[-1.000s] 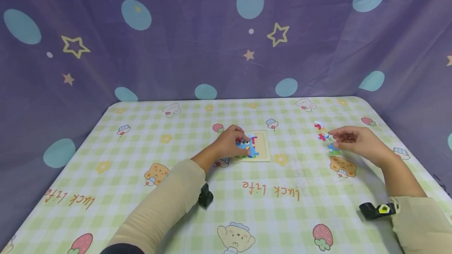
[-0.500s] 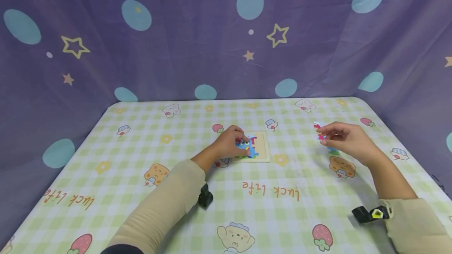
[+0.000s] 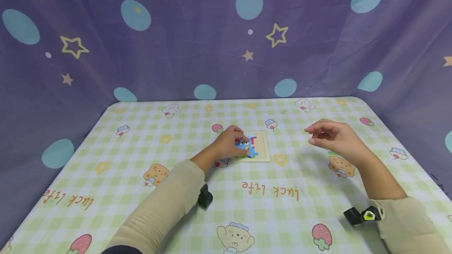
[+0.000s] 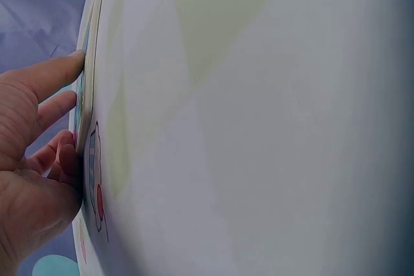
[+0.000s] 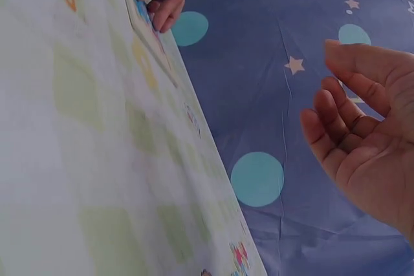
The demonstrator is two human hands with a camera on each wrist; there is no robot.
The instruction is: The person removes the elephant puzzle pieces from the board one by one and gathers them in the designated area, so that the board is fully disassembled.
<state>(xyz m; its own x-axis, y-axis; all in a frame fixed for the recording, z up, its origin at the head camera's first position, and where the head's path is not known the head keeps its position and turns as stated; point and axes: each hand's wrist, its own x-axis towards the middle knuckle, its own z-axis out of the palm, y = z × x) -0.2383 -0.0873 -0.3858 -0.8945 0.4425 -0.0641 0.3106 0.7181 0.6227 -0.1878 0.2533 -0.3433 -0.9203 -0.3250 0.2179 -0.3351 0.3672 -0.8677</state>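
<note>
A shallow wooden puzzle tray (image 3: 262,159) lies at the middle of the table, partly filled with bright blue jigsaw pieces (image 3: 251,146) that form part of a cartoon face. My left hand (image 3: 228,143) rests on the tray's left side, with spread thumb and fingertips touching the pieces. In the left wrist view the thumb (image 4: 55,75) lies straight against the puzzle's face. My right hand (image 3: 337,138) is raised above the table to the right, fingers loosely bent, nothing visible between them. Behind it, loose puzzle pieces (image 5: 239,256) lie on the table, mostly hidden in the head view.
A green-and-white checked tablecloth (image 3: 176,128) with printed cartoons covers the table. Behind it hangs a purple curtain (image 3: 176,50) with stars and blue spots. A black camera is strapped to each wrist.
My right hand has moved left and slightly up from beside the loose pieces, now covering most of them from the head camera. The left hand and tray stay in place.
</note>
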